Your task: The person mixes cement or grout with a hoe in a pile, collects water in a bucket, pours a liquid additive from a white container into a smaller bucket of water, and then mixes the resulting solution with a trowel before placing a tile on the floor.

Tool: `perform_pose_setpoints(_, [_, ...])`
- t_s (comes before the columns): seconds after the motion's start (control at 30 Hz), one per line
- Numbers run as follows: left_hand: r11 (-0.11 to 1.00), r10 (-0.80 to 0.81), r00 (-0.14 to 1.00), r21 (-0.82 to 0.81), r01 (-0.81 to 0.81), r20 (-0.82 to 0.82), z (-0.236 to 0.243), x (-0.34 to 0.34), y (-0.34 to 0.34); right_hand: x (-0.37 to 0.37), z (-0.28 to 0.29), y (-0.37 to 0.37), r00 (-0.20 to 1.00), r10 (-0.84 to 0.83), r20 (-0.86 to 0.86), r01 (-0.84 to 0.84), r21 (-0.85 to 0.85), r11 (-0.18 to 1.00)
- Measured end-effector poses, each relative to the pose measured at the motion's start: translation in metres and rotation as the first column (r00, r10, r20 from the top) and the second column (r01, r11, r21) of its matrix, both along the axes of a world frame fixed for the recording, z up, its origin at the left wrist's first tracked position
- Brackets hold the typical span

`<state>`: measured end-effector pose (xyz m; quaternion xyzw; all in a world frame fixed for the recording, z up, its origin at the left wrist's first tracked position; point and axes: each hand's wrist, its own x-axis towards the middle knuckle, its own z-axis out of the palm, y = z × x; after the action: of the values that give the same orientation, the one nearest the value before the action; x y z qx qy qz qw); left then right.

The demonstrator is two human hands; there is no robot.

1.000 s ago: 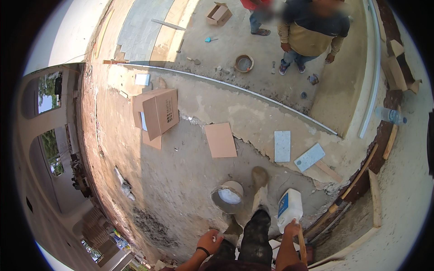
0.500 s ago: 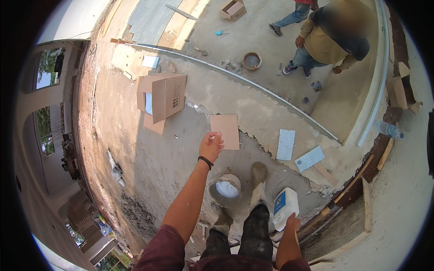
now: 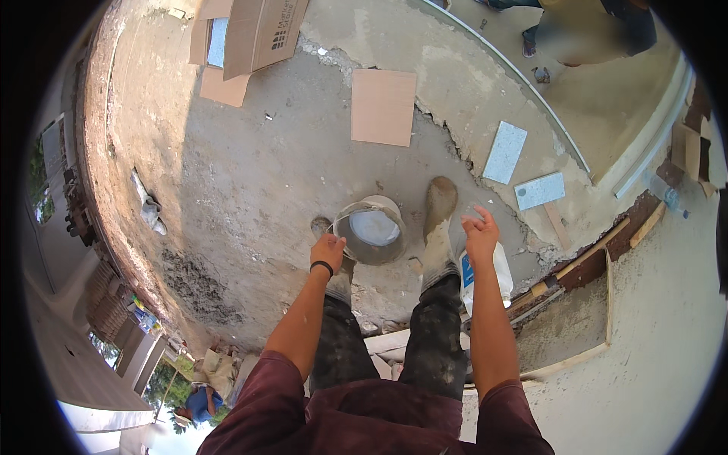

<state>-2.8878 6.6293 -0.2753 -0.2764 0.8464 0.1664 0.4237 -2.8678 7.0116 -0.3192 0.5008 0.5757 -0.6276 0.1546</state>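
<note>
Between and just ahead of my boots stands a round bucket point(image 3: 397, 208) with a pale, bluish-white patch inside point(image 3: 373, 227). My left hand point(image 3: 328, 252) is at the bucket's left side, fingers closed on what looks like its thin handle. My right hand point(image 3: 480, 230) hangs in the air with loosely curled fingers apart, holding nothing. Partly hidden under my right forearm is a white plastic jug point(image 3: 502, 267) with a blue label, beside my right boot point(image 3: 440, 208).
A flat cardboard piece point(image 3: 383, 106) lies ahead, with an open cardboard box point(image 3: 258, 34) farther left. Two pale tiles point(image 3: 505, 152) point(image 3: 540, 190) lie at the right on the broken concrete edge. A wooden frame point(image 3: 609, 303) borders a trench. A person point(image 3: 599, 30) is at the far right.
My left hand has drawn back from above the cardboard to the bucket. My right hand has let go of the jug and moved forward. The view has tilted down.
</note>
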Motion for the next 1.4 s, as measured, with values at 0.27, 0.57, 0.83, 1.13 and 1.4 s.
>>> perform_pose_setpoints(0.27, [0.945, 0.242, 0.945, 0.273, -0.178, -0.219, -0.029, 0.067, -0.016, -0.069, -0.098, -0.081, 0.983, -0.174, 0.059, 0.183, -0.357, 0.916])
perform_pose_setpoints(0.57, [0.83, 0.496, 0.842, 0.401, -0.387, -0.214, -0.013, 0.065, -0.047, -0.171, -0.253, -0.16, 0.956, 0.19, 0.225, -0.268, 0.394, 0.879])
perform_pose_setpoints(0.83, [0.87, 0.472, 0.83, 0.306, -0.386, -0.296, -0.026, 0.066, -0.066, -0.158, -0.277, -0.171, 0.952, 0.161, 0.261, -0.278, 0.514, 0.812])
perform_pose_setpoints(1.13, [0.909, 0.41, 0.845, 0.225, -0.35, -0.343, -0.077, 0.093, -0.056, -0.157, -0.272, -0.158, 0.94, 0.201, 0.275, -0.324, 0.54, 0.777])
perform_pose_setpoints(1.4, [0.755, 0.653, 0.703, 0.318, -0.574, -0.283, -0.106, 0.112, -0.036, -0.161, -0.276, -0.172, 0.957, 0.144, 0.251, -0.241, 0.413, 0.878])
